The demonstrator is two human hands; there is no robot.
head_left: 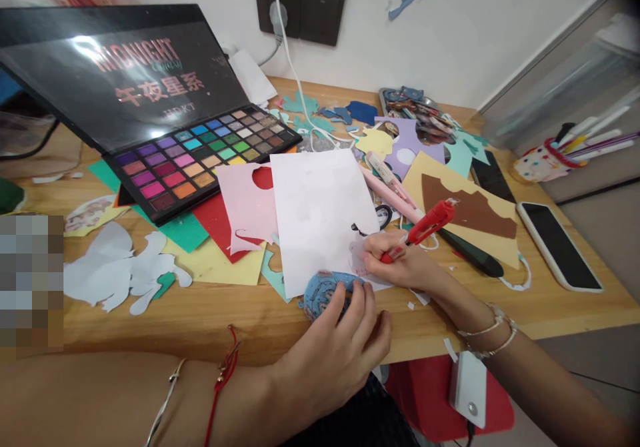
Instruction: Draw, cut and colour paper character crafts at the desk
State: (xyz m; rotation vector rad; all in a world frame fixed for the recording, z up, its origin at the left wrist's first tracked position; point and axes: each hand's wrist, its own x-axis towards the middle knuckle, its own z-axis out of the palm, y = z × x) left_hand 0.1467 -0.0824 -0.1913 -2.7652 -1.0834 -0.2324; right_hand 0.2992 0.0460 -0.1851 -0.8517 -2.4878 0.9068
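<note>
My right hand [393, 259] is closed around a red pen [431, 223], the tip end low over the lower right of a white sheet of paper [320, 200]. Faint reddish marks show on the paper beside my fingers. A blue rounded piece with dark line drawing [320, 288] lies at the sheet's lower edge. Curled over its right side are the fingers of my left hand [345, 340], which partly hide it. The sheet overlaps a pink cut paper [250, 200] on its left.
An open eyeshadow palette [210, 153] stands at the back left. White paper cut-outs [115, 260] lie at the left. Coloured scraps, a dark green-handled tool [473, 252], a phone [557, 247] and a pen cup [545, 160] are on the right. A white cable [295, 53] hangs from the socket.
</note>
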